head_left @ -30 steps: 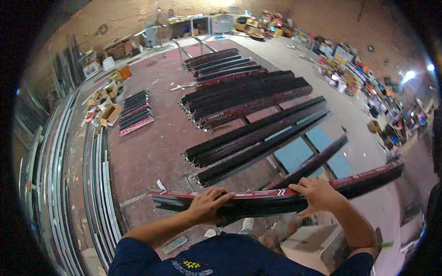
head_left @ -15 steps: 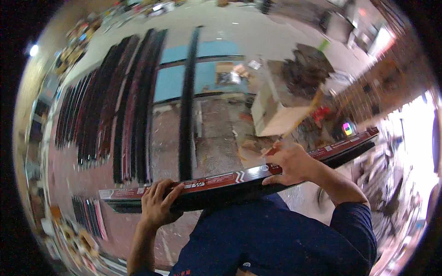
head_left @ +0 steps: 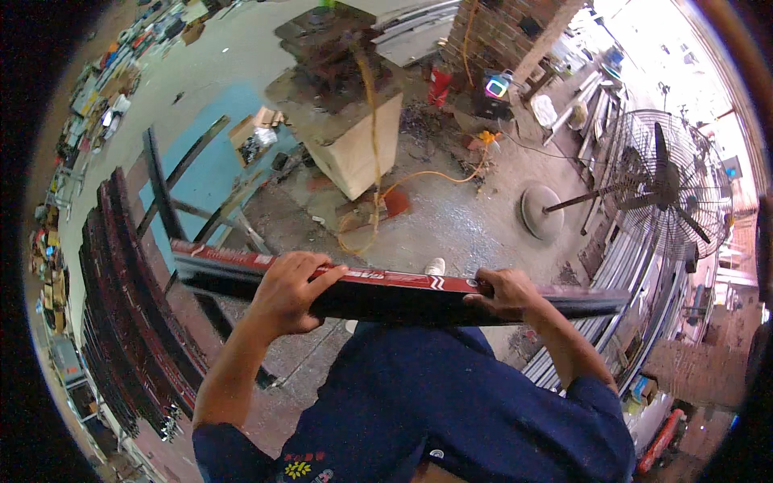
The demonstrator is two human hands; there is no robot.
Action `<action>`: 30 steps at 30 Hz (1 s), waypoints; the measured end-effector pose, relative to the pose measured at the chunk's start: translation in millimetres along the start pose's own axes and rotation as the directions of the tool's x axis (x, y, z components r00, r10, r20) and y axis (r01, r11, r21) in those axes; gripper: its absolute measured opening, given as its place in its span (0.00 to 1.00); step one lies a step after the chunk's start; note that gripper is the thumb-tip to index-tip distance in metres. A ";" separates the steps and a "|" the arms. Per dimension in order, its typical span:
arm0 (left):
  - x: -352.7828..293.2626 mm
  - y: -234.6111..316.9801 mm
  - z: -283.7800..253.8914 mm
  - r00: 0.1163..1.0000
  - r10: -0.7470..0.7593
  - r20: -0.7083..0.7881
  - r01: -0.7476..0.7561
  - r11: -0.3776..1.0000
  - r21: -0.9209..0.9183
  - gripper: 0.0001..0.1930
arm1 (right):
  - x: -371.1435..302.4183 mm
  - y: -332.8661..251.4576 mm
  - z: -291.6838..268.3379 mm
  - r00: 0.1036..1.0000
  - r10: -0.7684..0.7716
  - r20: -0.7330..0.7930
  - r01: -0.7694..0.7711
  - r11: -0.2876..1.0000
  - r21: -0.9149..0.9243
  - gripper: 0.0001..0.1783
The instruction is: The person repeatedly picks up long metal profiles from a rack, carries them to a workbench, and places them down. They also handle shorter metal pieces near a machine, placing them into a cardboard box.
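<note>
A long black metal profile (head_left: pixel 386 304) with red-and-white printed film along its top face lies crosswise in front of my body. My left hand (head_left: pixel 291 291) is closed around it left of the middle, thumb along the near side. Farther right, my right hand (head_left: pixel 506 295) grips the same bar, its fingers curled over the top edge. The bar's left end comes close to, or overlaps in view, a dark upright rail of the stand at the left; whether they touch I cannot tell.
Several similar dark profiles (head_left: pixel 133 298) lie side by side at the left. A pale block-shaped pedestal (head_left: pixel 354 149) carries a dark machine, with a yellow hose (head_left: pixel 375 161) hanging down. At the right stand a large black fan (head_left: pixel 664 193) and bundles of silvery bars (head_left: pixel 564 342). An open cardboard box (head_left: pixel 244 138) sits farther back.
My view and body have turned to the right, so the stacked profiles sit farther left and the fan now shows. Both hands still hold the bar.
</note>
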State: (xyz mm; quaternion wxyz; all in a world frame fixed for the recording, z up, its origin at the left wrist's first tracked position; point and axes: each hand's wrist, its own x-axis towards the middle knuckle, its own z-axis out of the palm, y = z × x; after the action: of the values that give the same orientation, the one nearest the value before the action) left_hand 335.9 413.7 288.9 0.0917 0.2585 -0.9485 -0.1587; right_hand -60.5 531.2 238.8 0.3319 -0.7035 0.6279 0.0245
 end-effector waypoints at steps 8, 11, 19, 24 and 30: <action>222.8 15.9 85.5 0.965 0.232 0.125 -0.226 0.972 -0.062 0.43 | -21.5 185.4 23.2 0.958 0.286 0.011 -0.282 0.936 0.210 0.34; 286.2 23.2 90.8 0.931 0.288 0.224 -0.290 0.957 -0.026 0.44 | -17.8 239.0 29.7 0.969 0.236 -0.075 -0.195 0.912 0.361 0.33; 371.7 -0.9 117.5 0.916 0.293 0.275 -0.334 0.935 0.118 0.45 | -39.3 297.1 47.8 0.925 0.371 -0.086 -0.229 0.723 0.652 0.30; 417.8 -76.2 110.9 0.924 0.326 0.200 -0.358 0.921 0.153 0.39 | -17.5 296.6 49.2 0.868 0.496 0.022 -0.272 0.439 0.856 0.19; 463.0 -169.4 114.6 0.904 0.362 0.228 -0.383 0.922 0.052 0.41 | 46.6 292.8 54.9 0.840 0.537 0.080 -0.402 0.517 0.756 0.25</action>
State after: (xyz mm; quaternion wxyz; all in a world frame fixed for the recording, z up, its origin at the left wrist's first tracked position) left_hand -8.6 64.0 165.5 0.0051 0.0581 -0.9911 -0.1198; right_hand -293.2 520.8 47.2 0.5182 -0.3060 0.7721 -0.2042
